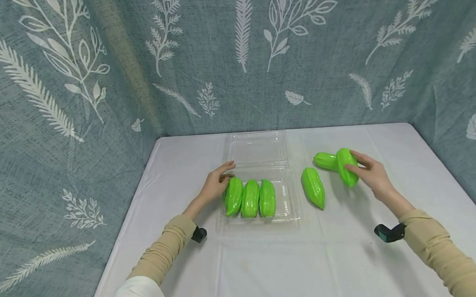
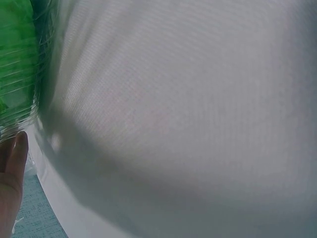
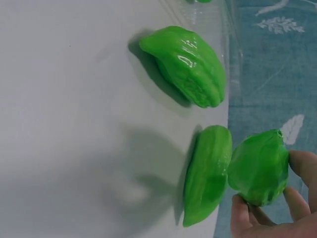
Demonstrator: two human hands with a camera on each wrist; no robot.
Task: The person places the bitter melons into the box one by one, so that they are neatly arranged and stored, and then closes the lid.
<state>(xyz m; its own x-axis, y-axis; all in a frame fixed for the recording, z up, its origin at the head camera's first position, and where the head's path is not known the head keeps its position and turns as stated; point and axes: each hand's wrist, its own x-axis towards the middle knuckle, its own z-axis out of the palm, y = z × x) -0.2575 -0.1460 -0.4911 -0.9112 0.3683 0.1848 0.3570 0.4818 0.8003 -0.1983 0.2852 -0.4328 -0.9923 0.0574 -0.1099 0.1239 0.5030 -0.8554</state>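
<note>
My right hand (image 1: 372, 173) grips a glossy green ridged gourd (image 1: 346, 167) between thumb and fingers. In the right wrist view this gourd (image 3: 260, 167) shows beside another green gourd (image 3: 208, 173) lying on the table. A further gourd (image 1: 313, 188) lies nearer the box, its pointed end toward me. Three gourds (image 1: 250, 199) stand side by side in the left part of the clear plastic box (image 1: 286, 195). My left hand (image 1: 215, 183) rests at the box's back left corner, index finger extended; in the left wrist view a fingertip (image 2: 21, 141) touches its wall.
The box's clear lid (image 1: 255, 148) lies folded back behind it. A white cloth covers the table (image 1: 267, 267). A grey-blue curtain (image 1: 228, 100) with white leaf prints hangs behind and at both sides.
</note>
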